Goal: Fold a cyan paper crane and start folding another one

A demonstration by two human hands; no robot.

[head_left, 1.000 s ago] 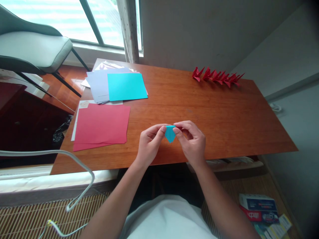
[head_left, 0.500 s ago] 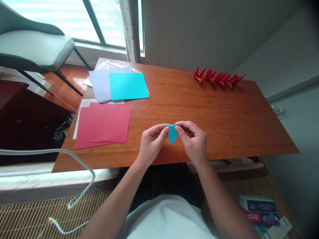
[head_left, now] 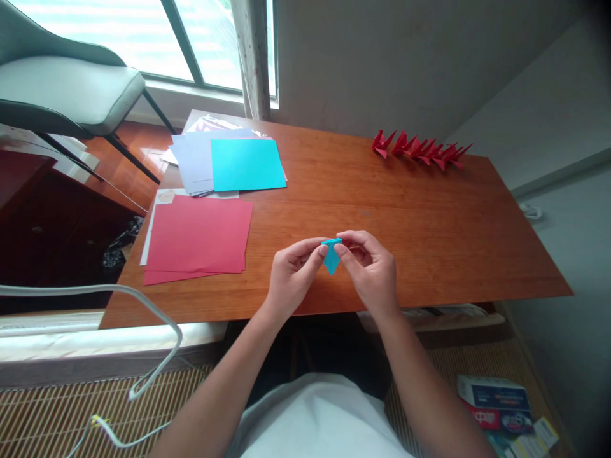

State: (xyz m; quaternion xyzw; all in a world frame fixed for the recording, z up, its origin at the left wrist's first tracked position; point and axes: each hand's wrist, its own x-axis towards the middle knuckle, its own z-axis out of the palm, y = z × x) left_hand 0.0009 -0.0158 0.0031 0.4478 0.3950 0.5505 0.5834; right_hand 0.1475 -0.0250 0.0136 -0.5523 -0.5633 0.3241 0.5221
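A small piece of folded blue paper [head_left: 331, 259], kite-shaped with its point down, is held above the front edge of the wooden table [head_left: 305, 216]. My left hand [head_left: 296, 270] pinches its upper left corner between thumb and fingers. On the other side, my right hand [head_left: 371, 267] pinches the upper right corner the same way. The folded top edge shows between the two thumbs. Fingertips behind the paper are partly hidden.
Red paper sheets [head_left: 200, 235] lie at the table's left, with a bright blue sheet [head_left: 248, 165] on pale sheets [head_left: 191, 162] behind them. Several red folded paper cranes [head_left: 420, 151] stand in a row at the back right. A white cable [head_left: 157, 312] loops at lower left.
Both hands keep their pinch on the folded blue paper. It has tilted a little, its right top corner slightly higher, and shifted slightly right.
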